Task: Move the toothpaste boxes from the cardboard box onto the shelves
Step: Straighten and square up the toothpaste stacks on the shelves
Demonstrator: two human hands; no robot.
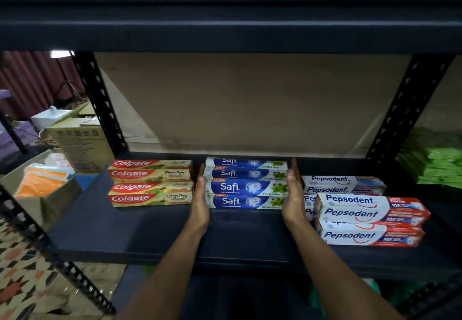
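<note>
both arms reach in from the bottom of the frame to the dark shelf [150, 232] at the middle. the left hand [201, 194] and the right hand [293, 192] stand on edge with fingers straight and together, palms facing each other, each laid flat against one end of the safi boxes [246, 184]; neither hand curls round anything. the blue and white safi boxes lie in the centre of the frame, lengthwise across the shelf, stacked and set in rows front to back between the two palms. just left of the left hand sit the colgate boxes [150, 183], red and tan, stacked in two rows. at the right the pepsodent boxes [370, 212], white and red, lie in stacks, the nearest stack further forward and a little askew. behind it all is a plain brown back board [250, 99], framed by black perforated posts [100, 102]. at the left of the frame, beyond the post, a brown cardboard box [80, 144] stands on the floor, with an orange packet [42, 182] nearer. green packets [437, 164] pile up at the right edge. patterned floor [20, 269] shows at lower left.
</note>
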